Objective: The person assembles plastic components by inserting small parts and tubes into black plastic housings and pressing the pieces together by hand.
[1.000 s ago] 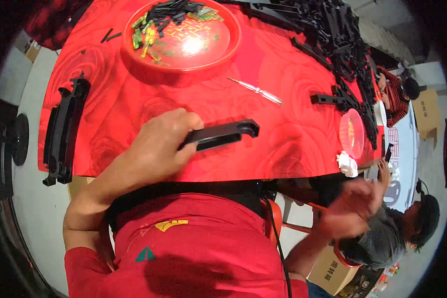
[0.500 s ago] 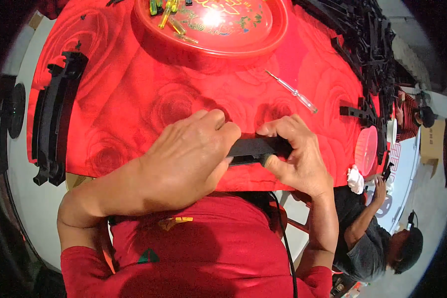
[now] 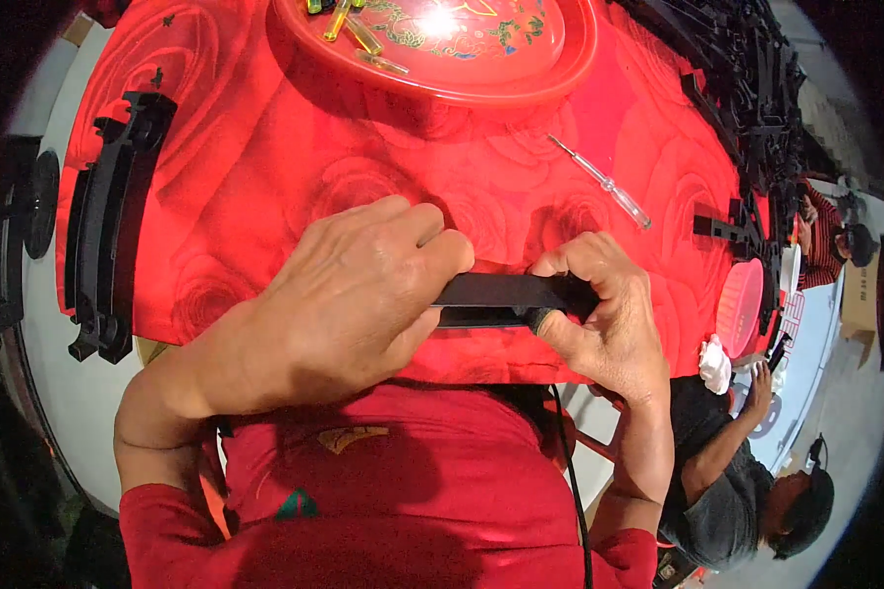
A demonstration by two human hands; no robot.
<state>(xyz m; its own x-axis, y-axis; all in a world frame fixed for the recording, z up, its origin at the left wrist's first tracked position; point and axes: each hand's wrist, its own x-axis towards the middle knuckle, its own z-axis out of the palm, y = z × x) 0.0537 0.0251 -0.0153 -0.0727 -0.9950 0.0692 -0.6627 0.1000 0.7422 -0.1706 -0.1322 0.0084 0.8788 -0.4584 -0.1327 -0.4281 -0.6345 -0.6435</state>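
Observation:
Both my hands grip a long black plastic part (image 3: 501,291) over the near edge of the red tablecloth. My left hand (image 3: 363,294) is closed around its left end, which the fingers hide. At the other end, my right hand (image 3: 604,319) pinches the part with the thumb below and curled fingers above. A narrow gap shows along the part's lower side, between two black strips. Beyond my right hand a clear-handled screwdriver (image 3: 611,187) lies slantwise on the cloth.
Long black parts (image 3: 113,226) lie together at the table's left edge. A red basin (image 3: 442,93) at the far side holds yellow-handled tools (image 3: 363,36). Many black parts (image 3: 756,118) heap along the right edge, near a pink dish (image 3: 740,306) and white tissue (image 3: 715,365). A co-worker (image 3: 737,471) sits at right.
My left hand has shifted slightly left along the black part, so more of it shows between my hands. My right hand has moved a little right. The whole view has shifted slightly.

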